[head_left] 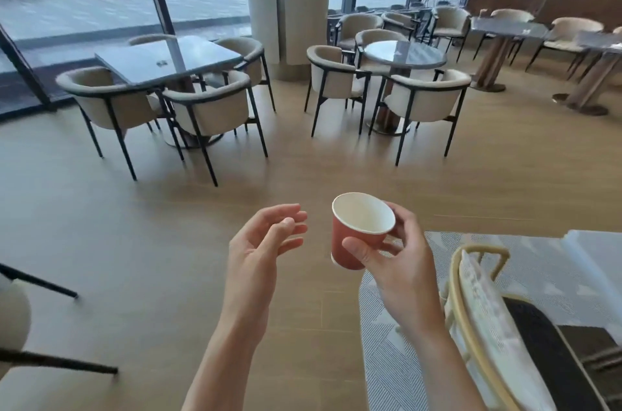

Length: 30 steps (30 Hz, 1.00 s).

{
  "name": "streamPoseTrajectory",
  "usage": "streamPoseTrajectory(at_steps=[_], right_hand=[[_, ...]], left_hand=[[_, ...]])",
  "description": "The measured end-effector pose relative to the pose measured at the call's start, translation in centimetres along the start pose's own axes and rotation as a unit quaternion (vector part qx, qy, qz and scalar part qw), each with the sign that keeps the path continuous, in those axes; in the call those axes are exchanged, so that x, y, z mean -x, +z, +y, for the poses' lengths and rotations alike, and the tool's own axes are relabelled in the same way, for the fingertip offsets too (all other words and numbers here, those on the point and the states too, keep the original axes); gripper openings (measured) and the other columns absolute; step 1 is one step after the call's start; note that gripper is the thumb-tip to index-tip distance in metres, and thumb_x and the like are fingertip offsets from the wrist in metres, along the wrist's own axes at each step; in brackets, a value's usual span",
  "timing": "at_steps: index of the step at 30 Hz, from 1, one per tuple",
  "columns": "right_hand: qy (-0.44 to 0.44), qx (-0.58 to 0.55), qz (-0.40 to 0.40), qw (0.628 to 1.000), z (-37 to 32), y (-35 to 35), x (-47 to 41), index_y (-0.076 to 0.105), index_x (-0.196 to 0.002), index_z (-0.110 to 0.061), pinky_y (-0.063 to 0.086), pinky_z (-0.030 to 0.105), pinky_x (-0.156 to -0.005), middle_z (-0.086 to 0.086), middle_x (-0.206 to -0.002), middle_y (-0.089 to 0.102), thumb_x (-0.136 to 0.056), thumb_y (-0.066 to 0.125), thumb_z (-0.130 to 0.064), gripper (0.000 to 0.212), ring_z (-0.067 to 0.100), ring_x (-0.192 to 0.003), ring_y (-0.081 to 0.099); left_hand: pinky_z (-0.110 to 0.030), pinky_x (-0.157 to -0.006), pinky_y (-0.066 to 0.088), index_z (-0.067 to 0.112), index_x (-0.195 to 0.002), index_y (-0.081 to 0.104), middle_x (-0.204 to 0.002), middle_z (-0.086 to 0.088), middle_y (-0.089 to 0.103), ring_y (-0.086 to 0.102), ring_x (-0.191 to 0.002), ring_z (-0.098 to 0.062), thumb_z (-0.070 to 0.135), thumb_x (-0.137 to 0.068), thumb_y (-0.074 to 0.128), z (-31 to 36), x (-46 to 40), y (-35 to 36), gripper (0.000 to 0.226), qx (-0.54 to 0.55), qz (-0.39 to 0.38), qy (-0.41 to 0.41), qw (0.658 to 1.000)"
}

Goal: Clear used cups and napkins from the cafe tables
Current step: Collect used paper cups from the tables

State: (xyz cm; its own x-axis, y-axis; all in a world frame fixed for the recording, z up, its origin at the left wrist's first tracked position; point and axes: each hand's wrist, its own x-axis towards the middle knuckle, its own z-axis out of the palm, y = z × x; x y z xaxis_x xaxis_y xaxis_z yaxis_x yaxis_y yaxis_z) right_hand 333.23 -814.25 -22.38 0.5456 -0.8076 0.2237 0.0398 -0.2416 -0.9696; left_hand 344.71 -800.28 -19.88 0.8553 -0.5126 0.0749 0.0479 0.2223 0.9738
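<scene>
A red paper cup [348,239] with a white inside is held in the air over the wooden floor, tilted so its mouth faces me; it looks empty. My right hand [397,262] grips it, thumb on the near side and fingers curled round the far side. My left hand [266,242] hovers just left of the cup with relaxed fingers, palm turned up, holding nothing and not touching the cup.
A square grey table [141,64] with beige armchairs stands ahead left, a round table [414,57] with chairs ahead right, more tables [505,28] far right. A gold-framed chair [478,293] on a patterned rug is close at my right. A pillar [286,6] rises in the middle.
</scene>
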Motion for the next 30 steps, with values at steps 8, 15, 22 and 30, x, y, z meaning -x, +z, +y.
streamPoseTrajectory(at_steps=[8, 15, 22, 30], right_hand=[[0.038, 0.050, 0.069, 0.996, 7.0, -0.8, -16.7, 0.057, -0.118, -0.041, 0.050, 0.011, -0.077, -0.021, -0.109, 0.070, -0.055, 0.086, -0.046, 0.069, -0.005, -0.092, 0.067], [0.032, 0.099, 0.152, 0.983, 7.7, -1.7, -33.4, 0.054, -0.128, -0.037, 0.052, 0.013, -0.078, -0.026, -0.112, 0.066, -0.060, 0.084, -0.048, 0.076, -0.006, -0.095, 0.065], [0.050, 0.119, 0.215, 0.968, 11.3, -5.4, -44.7, 0.050, -0.135, -0.035, 0.050, 0.009, -0.077, -0.027, -0.117, 0.061, -0.062, 0.080, -0.054, 0.081, -0.010, -0.099, 0.063], [0.038, 0.091, 0.261, 0.960, 19.2, -13.6, -61.1, 0.052, -0.136, -0.033, 0.055, 0.018, -0.082, -0.020, -0.123, 0.065, -0.067, 0.083, -0.055, 0.079, 0.000, -0.104, 0.066]], left_hand=[[-0.039, -0.089, 0.061, 0.010, -0.104, 0.076, -0.103, -0.008, 0.079, 0.074, -0.098, -0.025, 0.010, -0.097, 0.062, -6.8, -18.8, 7.6, 0.016, 0.023, -0.062, -0.047, 0.997], [-0.031, -0.084, 0.060, 0.011, -0.103, 0.077, -0.106, -0.008, 0.078, 0.074, -0.100, -0.024, 0.021, -0.090, 0.062, -7.6, -37.3, 17.4, 0.022, 0.051, -0.162, -0.055, 0.984], [-0.043, -0.093, 0.059, 0.011, -0.106, 0.077, -0.106, -0.008, 0.078, 0.073, -0.103, -0.029, 0.013, -0.097, 0.061, -11.3, -48.1, 26.9, 0.018, 0.030, -0.245, -0.089, 0.965], [-0.039, -0.088, 0.060, 0.010, -0.106, 0.076, -0.106, -0.009, 0.078, 0.074, -0.100, -0.027, 0.015, -0.095, 0.062, -17.3, -60.2, 42.2, 0.019, 0.003, -0.276, -0.071, 0.958]])
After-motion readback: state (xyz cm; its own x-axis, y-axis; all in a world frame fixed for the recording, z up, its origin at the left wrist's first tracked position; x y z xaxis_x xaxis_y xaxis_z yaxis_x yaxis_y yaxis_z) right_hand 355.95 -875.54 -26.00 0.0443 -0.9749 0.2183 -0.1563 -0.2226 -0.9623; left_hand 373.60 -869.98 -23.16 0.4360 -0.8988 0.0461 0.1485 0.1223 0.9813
